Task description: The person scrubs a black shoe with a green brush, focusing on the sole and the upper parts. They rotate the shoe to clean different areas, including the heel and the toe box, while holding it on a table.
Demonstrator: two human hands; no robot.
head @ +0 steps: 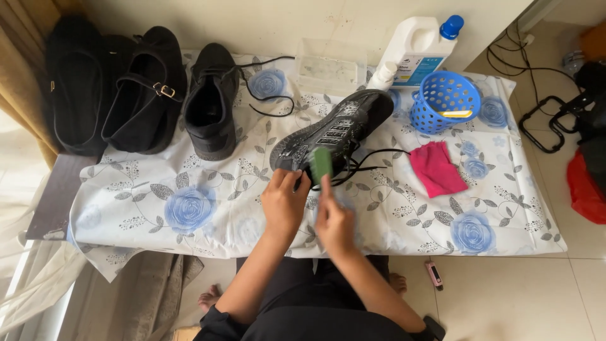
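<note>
From my feed, nearest me: left hand clamped on the heel end of a black shoe lying sole-up on the floral cloth. Right hand closed on a green brush, pressed to the sole. Pink rag just beside, to the rt — further back a blue basket, white jug, three other black shoes.

Both forearms are bare from the elbow down — the left hand and right hand wear no gloves, rings or watch that I can see. Behind the hands, dark black sleeves are bunched above the elbows. Black trousers cover the legs — below them, bare feet.
</note>
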